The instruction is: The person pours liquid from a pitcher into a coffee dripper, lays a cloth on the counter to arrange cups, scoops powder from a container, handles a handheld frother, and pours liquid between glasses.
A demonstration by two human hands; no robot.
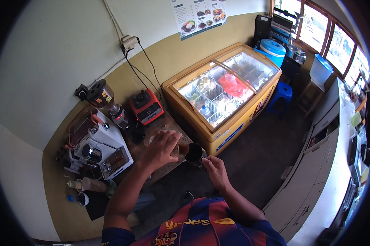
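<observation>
My left hand (163, 146) is wrapped over a clear glass (180, 150) with something brown in it. The glass leans toward the mouth of a dark metal pitcher (195, 153). By its handle, my right hand (216, 171) grips that pitcher, close beside the glass. Its inside looks dark, and I cannot make out how full it is. Behind my left hand, a red blender base (146, 107) and a coffee grinder (105, 100) stand on the wooden table (176, 123). A white espresso machine (103, 141) is to the left.
A yellow chest freezer (209, 137) with a glass top stands past the table. Sauce bottles (92, 185) and a small white cup (83, 199) sit at the lower left. A blue stool (281, 96) and white cabinets (306, 176) are on the right. Power cords hang above the blender.
</observation>
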